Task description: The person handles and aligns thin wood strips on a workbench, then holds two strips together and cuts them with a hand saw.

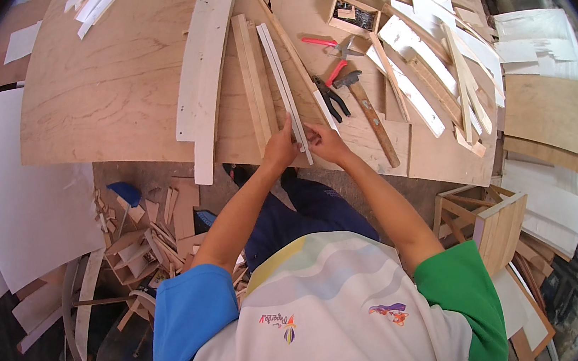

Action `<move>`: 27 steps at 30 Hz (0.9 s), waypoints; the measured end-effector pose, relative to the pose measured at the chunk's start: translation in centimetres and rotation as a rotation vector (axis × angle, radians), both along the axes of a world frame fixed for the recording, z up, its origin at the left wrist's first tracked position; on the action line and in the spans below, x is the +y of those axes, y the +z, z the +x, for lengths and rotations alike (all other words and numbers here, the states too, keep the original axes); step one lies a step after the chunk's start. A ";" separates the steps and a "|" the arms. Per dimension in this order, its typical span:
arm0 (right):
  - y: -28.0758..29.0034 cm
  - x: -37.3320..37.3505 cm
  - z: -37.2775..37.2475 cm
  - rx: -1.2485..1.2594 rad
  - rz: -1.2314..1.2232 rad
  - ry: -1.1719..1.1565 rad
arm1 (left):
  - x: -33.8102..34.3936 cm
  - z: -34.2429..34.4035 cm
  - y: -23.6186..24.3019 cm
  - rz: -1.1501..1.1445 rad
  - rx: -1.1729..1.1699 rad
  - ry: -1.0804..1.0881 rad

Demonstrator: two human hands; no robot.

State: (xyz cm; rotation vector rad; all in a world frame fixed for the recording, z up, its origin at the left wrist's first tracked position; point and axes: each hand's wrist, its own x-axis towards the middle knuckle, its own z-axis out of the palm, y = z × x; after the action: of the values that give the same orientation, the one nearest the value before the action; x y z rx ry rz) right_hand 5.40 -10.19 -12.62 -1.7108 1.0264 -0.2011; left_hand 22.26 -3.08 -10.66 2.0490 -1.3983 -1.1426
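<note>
My left hand [281,146] and my right hand [324,141] both grip the lower end of a narrow white strip [277,75] at the front edge of the plywood tabletop [93,89]. Bare wood strips [247,64] lie just left of it, beside a long white board [203,55]. Right of it are a thin light strip [279,32], black pliers [329,96], a red-handled cutting tool [340,57] and a hammer [370,114] with a wooden handle.
A small wooden box of dark fasteners [354,16] and many white and bare offcuts [427,79] cover the table's right. Wood scraps [154,246] lie on the floor at lower left. A wooden frame [497,228] stands at lower right, with sheet panels [545,115] along that side.
</note>
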 end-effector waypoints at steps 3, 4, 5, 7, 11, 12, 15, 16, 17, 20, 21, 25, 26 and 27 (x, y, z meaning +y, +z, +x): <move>3.0 1.5 -1.2 0.026 0.006 0.187 | 0.2 0.5 -0.4 -0.020 0.028 0.056; 2.9 2.2 -1.7 0.048 -0.005 0.171 | 0.0 0.3 0.1 -0.029 0.051 0.078; 2.5 2.8 -2.0 0.067 -0.018 0.157 | -0.2 0.2 0.2 -0.040 0.072 0.101; 1.8 3.4 -2.1 0.069 -0.023 0.118 | -0.2 0.0 0.5 -0.079 0.102 0.126; 1.6 3.8 -1.1 0.042 -0.013 0.063 | -0.5 -0.5 1.3 -0.038 0.117 0.180; 1.7 3.8 -1.0 0.045 -0.017 0.061 | -0.5 -0.4 1.1 -0.058 0.103 0.181; 0.6 4.2 -1.2 0.022 -0.069 0.042 | -0.5 -0.6 0.1 -0.100 0.073 0.184; 0.5 4.2 -1.2 0.037 -0.075 0.040 | -0.5 -0.6 0.0 -0.100 0.065 0.184; 0.4 4.3 -1.2 0.051 -0.081 0.038 | -0.5 -0.6 -0.1 -0.100 0.057 0.184; 0.2 4.5 -1.0 0.109 -0.115 0.037 | -0.5 -0.9 -0.4 -0.091 0.080 0.204; 0.2 4.5 -0.9 0.131 -0.129 0.036 | -0.5 -0.9 -0.5 -0.101 0.079 0.208; 0.2 4.5 -0.9 0.094 -0.134 0.030 | -0.4 -0.9 -1.1 -0.103 0.074 0.230; 0.5 4.3 -0.8 0.081 -0.120 0.030 | -0.4 -0.9 -1.2 -0.094 0.072 0.234; 0.9 4.1 -0.6 0.069 -0.106 0.031 | -0.4 -0.9 -1.2 -0.088 0.076 0.235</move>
State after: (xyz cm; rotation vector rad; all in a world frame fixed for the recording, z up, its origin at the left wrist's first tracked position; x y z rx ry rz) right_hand 4.77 -6.07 -11.76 -1.8392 1.0553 -0.1808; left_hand 21.38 -3.47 -11.86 2.0233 -1.1167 -1.0291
